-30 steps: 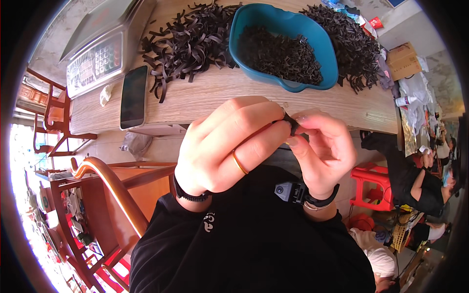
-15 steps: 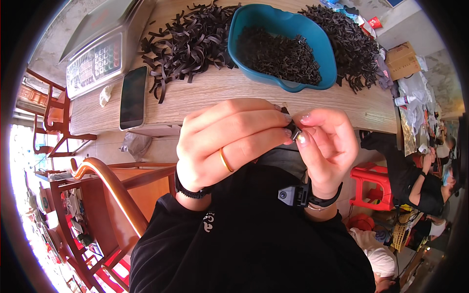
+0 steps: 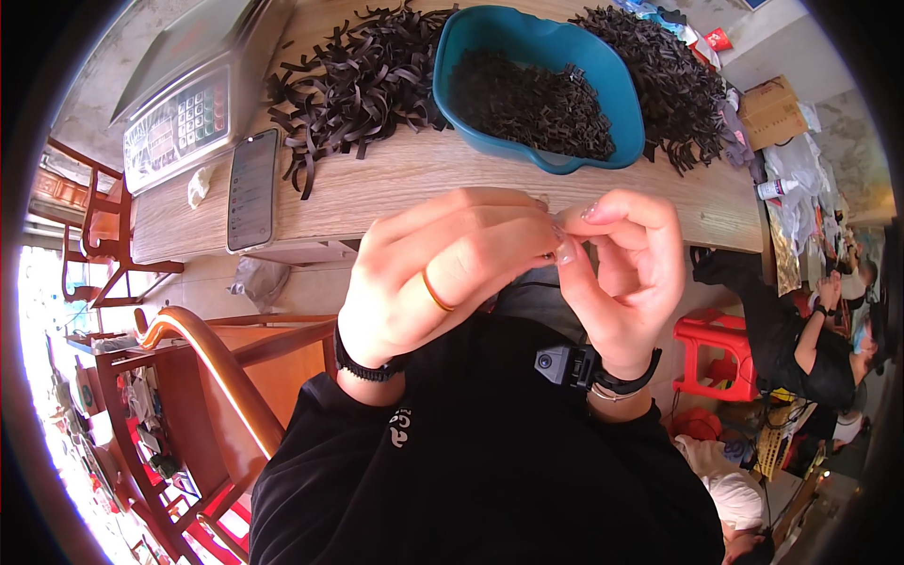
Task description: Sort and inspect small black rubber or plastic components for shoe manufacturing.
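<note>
Over the table's near edge, my left hand (image 3: 447,268) and my right hand (image 3: 626,273) meet fingertip to fingertip. Both are closed in a pinch around a small black strip (image 3: 549,255), of which only a dark sliver shows between the fingers. Beyond them on the table stands a teal plastic basin (image 3: 527,155) holding many short black pieces (image 3: 537,108). A heap of longer black strips (image 3: 377,80) lies left of the basin. On its right is another heap of black pieces (image 3: 659,85).
A phone (image 3: 252,193) with a lit screen and a crumpled white tissue (image 3: 199,186) lie near a digital scale (image 3: 188,113) at the left. A wooden chair (image 3: 212,367) is at my left. Right of me are a red stool (image 3: 716,353) and other people (image 3: 819,367).
My fingertips have closed in over the black strip, which showed more plainly before. The phone's screen has gone from dark to lit.
</note>
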Available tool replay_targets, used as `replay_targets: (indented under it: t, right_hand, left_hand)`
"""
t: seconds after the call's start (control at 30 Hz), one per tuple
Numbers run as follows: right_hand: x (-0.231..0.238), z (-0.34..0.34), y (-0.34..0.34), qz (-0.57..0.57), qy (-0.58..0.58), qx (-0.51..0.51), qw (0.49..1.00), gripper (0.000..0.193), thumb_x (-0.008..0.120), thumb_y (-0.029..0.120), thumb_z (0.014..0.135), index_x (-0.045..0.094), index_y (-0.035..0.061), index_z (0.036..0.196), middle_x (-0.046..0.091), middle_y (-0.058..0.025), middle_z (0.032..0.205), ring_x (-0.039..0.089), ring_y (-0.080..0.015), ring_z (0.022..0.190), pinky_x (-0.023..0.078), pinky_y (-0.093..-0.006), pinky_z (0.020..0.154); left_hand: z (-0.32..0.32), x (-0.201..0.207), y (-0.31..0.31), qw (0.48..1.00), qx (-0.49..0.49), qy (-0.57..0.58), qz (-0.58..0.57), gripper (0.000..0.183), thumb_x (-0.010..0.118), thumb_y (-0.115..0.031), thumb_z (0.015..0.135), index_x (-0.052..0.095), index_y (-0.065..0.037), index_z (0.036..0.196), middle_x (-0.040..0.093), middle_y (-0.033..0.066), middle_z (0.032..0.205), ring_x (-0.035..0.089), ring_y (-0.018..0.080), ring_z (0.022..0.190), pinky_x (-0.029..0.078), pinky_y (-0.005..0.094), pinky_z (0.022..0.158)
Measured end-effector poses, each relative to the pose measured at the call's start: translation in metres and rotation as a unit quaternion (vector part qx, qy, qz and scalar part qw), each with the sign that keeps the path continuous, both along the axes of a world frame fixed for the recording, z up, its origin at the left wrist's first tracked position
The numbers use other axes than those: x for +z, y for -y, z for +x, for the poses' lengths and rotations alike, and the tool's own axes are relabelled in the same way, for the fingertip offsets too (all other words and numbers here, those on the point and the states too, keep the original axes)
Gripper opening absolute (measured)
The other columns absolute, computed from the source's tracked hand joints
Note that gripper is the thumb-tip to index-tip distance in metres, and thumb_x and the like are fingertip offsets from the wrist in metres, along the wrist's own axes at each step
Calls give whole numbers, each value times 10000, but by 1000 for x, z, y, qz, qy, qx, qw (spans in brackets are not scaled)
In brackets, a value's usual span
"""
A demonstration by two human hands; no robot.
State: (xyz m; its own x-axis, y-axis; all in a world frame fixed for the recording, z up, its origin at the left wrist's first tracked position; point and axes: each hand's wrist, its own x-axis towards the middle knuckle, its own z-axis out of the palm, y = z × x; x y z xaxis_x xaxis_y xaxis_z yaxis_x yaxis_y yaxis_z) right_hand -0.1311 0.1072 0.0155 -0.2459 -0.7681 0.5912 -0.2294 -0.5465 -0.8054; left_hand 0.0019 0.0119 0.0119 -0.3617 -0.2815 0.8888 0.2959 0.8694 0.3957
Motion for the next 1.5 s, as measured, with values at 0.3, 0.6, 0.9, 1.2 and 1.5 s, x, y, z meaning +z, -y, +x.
replay_targets:
  t: [0.3,0.6,0.9,1.2,1.5]
  right_hand:
    - [-2,-9,-3,5,-20,-45,999,341,583,-169,689,479,-37,984,569,-92,860,574,-116,737,458,-224,689]
    - [3,-5,-4,26,-12,-81,996,280,571,-169,700,500,-40,938,554,-81,844,565,-118,757,461,-230,694]
    - [-3,-19,2,190,140,11,972,207,527,50,859,518,-37,1046,587,-105,888,537,-134,727,425,-249,623]
    - [-14,-10,11,214,198,88,952,161,579,54,845,591,-30,982,568,-25,790,482,-78,662,351,-214,558]
    - [-5,-10,17,204,252,100,941,66,608,61,829,584,-1,825,540,12,755,446,-40,685,327,-186,625]
  left_hand:
    - [4,2,-5,990,91,103,20,327,742,30,603,587,3,890,657,100,823,648,223,728,517,280,610]
    - [7,-2,0,986,106,130,18,301,721,21,628,581,-21,892,641,80,795,632,233,687,501,293,577]
    - [8,0,-5,993,86,79,13,301,691,-2,670,567,-31,943,622,77,804,617,234,675,500,310,567]
    - [1,-4,4,994,30,88,52,356,684,-9,666,576,-48,1003,630,77,864,625,258,746,502,326,629]
    - [4,-8,7,987,13,73,146,332,718,87,648,579,9,940,655,105,890,646,194,831,516,290,756]
